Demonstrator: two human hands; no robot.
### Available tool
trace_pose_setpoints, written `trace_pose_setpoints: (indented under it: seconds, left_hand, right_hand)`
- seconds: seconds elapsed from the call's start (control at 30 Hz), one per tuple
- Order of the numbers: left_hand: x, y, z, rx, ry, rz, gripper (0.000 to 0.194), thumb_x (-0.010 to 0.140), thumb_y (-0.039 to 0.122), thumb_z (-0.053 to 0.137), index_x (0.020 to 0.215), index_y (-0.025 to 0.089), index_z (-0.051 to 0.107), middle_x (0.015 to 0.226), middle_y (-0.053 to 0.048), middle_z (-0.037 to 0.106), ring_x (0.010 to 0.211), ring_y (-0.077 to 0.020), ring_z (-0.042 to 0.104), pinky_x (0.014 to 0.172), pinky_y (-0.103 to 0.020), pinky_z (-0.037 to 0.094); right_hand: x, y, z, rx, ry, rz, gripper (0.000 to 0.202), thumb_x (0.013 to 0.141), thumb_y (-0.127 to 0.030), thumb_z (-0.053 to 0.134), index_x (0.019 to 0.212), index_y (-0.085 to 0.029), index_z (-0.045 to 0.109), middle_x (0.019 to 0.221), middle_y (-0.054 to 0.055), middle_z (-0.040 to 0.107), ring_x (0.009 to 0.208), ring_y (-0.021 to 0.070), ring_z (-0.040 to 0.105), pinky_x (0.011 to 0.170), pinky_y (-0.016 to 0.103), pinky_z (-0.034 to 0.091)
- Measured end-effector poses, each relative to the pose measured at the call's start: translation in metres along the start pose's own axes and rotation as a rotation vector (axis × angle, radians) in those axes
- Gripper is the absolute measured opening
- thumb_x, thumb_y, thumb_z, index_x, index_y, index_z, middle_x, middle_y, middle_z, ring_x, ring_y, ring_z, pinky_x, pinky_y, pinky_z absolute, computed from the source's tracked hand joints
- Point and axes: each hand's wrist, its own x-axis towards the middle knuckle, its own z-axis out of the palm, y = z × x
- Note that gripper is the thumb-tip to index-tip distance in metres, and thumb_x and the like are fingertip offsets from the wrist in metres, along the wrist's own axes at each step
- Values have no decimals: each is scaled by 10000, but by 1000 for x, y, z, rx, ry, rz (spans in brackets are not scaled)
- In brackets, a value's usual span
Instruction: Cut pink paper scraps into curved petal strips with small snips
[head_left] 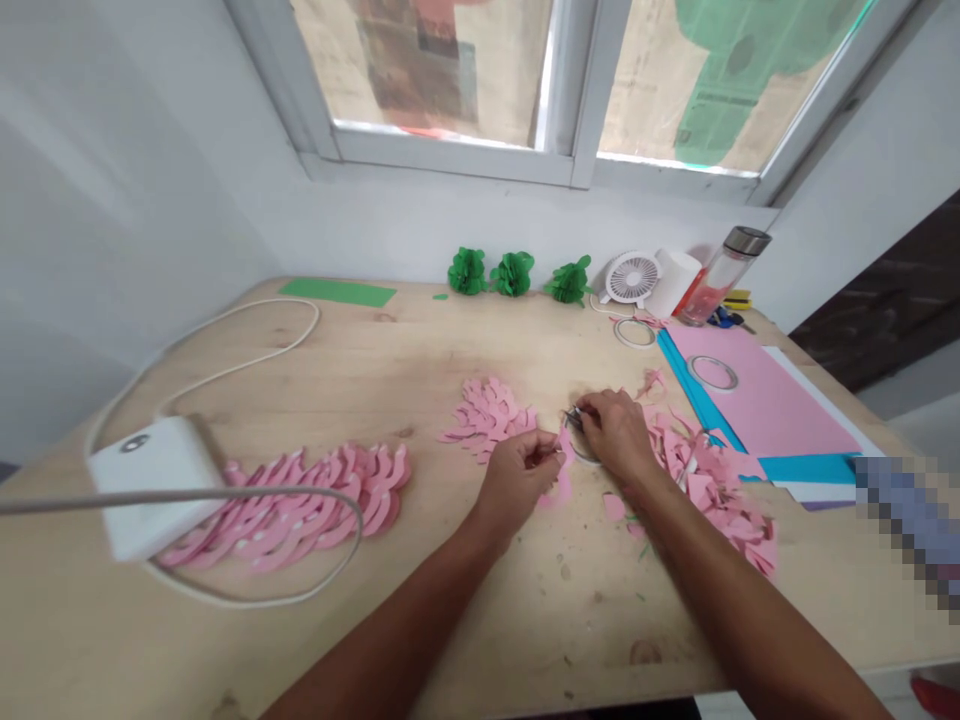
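Note:
My left hand (526,475) pinches a curved pink paper piece (559,487) near the middle of the wooden table. Just to its right, my right hand (611,425) has its fingers closed at a small dark metallic object (574,418), too small to name for sure. Below that hand, part of a tape roll (589,455) shows on the table. A cluster of cut pink petals (491,410) lies behind my left hand. Pink paper scraps (712,485) are heaped beside my right forearm.
Scalloped pink strips (315,505) lie at left by a white box (161,480) with a cable. Green paper balls (513,273), a small fan (632,278) and a glass bottle (724,280) stand at the back. Pink sheets (772,400) lie at right.

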Motion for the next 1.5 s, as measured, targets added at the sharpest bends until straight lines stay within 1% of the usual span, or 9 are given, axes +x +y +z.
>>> trace_pose_setpoints:
  seconds: [0.3, 0.43, 0.63, 0.93, 1.07, 1.17, 1.27, 1.5]
  left_hand:
    - [5, -8, -1, 7, 1, -12, 130, 649, 258, 599, 650, 143, 538, 518, 56, 402, 432, -65, 436, 431, -180, 349]
    - [5, -6, -1, 5, -2, -19, 124, 649, 248, 594, 637, 146, 525, 518, 57, 405, 432, -63, 435, 432, -179, 347]
    - [3, 0, -1, 6, 5, -25, 127, 642, 251, 595, 622, 145, 527, 504, 56, 411, 426, -65, 439, 427, -178, 345]
    - [5, -6, -1, 0, 1, -2, 131, 646, 257, 600, 646, 141, 538, 513, 49, 431, 431, -66, 443, 428, -180, 361]
    - [5, -6, -2, -3, -2, -1, 135, 649, 255, 600, 644, 139, 530, 519, 49, 425, 436, -63, 440, 430, -177, 366]
    - [5, -6, -2, -4, -3, -5, 133, 654, 254, 599, 660, 138, 536, 520, 49, 430, 438, -59, 431, 431, -173, 366]
    - [5, -8, -2, 3, -11, 1, 133, 658, 257, 598, 654, 139, 535, 515, 49, 434, 437, -57, 425, 430, -171, 360]
    - [4, -6, -1, -7, -6, -8, 137, 648, 262, 602, 644, 141, 536, 507, 53, 433, 437, -58, 421, 438, -177, 358]
  right_hand:
    - [1, 3, 4, 36, 18, 1, 145, 789, -196, 494, 844, -196, 628, 819, 59, 635, 831, 205, 508, 792, 317, 300]
    - [0, 3, 4, 41, 22, -8, 131, 781, -190, 495, 829, -196, 617, 809, 58, 633, 816, 202, 508, 766, 311, 303]
    - [0, 2, 4, 38, 35, -7, 113, 781, -192, 491, 817, -196, 598, 796, 52, 628, 809, 199, 501, 772, 316, 292]
    - [1, 1, 3, 29, 28, -7, 94, 776, -193, 492, 786, -193, 586, 773, 46, 627, 786, 194, 502, 767, 315, 288]
    - [0, 1, 4, 32, 47, 20, 122, 775, -192, 490, 842, -186, 592, 797, 48, 638, 793, 200, 510, 754, 309, 298]
    - [0, 1, 5, 29, 56, -2, 175, 780, -190, 487, 913, -188, 601, 838, 59, 647, 828, 210, 511, 781, 320, 292]
    - [0, 1, 5, 24, 35, -22, 170, 791, -190, 480, 888, -203, 619, 845, 60, 647, 844, 211, 509, 792, 322, 286]
    - [-1, -1, 2, 17, 20, -10, 150, 812, -221, 479, 863, -206, 619, 835, 54, 642, 847, 205, 500, 777, 316, 275]
